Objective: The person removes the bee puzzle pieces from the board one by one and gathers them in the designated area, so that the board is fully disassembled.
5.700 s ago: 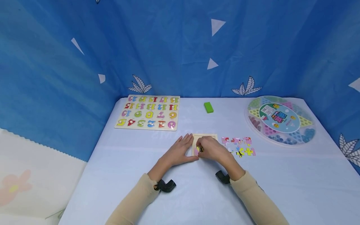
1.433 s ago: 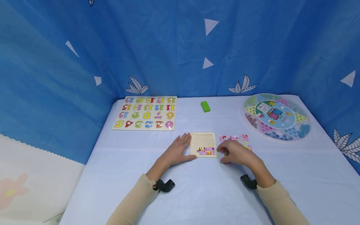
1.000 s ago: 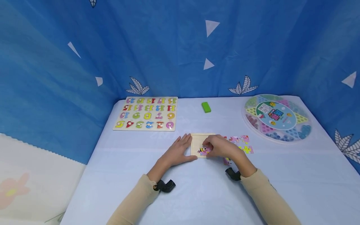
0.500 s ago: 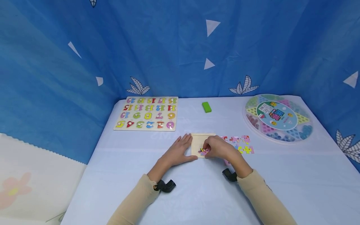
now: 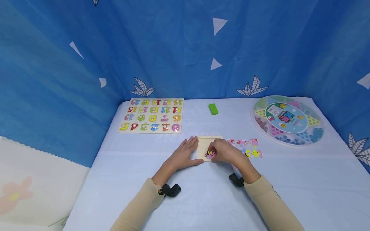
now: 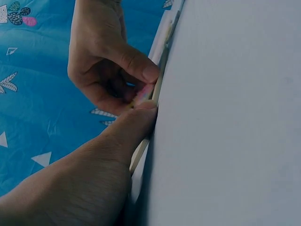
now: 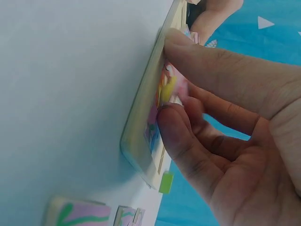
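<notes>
A shallow wooden puzzle frame (image 5: 203, 143) lies on the table, with a few joined picture pieces (image 5: 208, 155) along its near side. My left hand (image 5: 182, 156) rests at the frame's left edge, fingers straight and thumb stretched along the near left corner. My right hand (image 5: 226, 152) is over the frame's near right part. In the right wrist view its thumb and fingers pinch a small pink and yellow jigsaw piece (image 7: 169, 88), tilted close to the pieces in the frame. The right hand hides the frame's right side in the head view.
Several loose jigsaw pieces (image 5: 254, 153) lie right of the frame, partly behind the right hand. A number board (image 5: 138, 115) sits at the back left, a green block (image 5: 213, 109) at the back middle. A round marble game box (image 5: 289, 121) is at the back right.
Since 1.4 s ago my right hand has moved left from the loose pieces to the frame, bringing a jigsaw piece. It has stayed there over the last second. The left hand holds its place.
</notes>
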{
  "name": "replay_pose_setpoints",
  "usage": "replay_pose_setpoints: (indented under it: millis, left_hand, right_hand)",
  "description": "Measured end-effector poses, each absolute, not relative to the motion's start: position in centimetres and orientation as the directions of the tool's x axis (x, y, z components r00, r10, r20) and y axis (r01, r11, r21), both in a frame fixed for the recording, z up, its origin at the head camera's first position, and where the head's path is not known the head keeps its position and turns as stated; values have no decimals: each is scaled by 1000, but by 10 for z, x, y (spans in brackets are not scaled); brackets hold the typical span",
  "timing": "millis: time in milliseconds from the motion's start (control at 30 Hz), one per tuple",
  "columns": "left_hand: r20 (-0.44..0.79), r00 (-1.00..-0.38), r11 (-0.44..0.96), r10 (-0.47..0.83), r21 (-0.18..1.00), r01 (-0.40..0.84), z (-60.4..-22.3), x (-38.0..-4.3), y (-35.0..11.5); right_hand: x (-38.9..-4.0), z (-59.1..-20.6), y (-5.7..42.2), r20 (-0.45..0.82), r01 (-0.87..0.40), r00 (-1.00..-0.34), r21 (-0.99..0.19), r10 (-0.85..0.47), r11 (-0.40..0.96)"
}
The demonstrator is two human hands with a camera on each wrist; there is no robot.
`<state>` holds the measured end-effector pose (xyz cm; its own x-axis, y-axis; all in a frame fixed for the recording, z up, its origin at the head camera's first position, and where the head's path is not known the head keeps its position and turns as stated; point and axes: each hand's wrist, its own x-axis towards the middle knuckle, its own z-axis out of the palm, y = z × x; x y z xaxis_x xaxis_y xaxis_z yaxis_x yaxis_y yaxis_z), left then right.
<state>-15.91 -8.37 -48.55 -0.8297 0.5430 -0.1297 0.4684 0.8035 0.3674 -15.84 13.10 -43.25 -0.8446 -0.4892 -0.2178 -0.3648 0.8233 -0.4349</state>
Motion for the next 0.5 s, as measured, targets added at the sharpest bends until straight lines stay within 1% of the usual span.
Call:
replay_pose_setpoints:
  millis: [333,500]
  left_hand:
    - [-120,-831,802,544,366,472,-484,-160,-84]
    - [-118,-829,798,546,376,472,-485,-159,-84]
  right_hand:
    - [-156,-430,130,-212,-371,-845,-427,-491,824]
    - [-154,-431,129,-220,-342,-849,-464,-480,817]
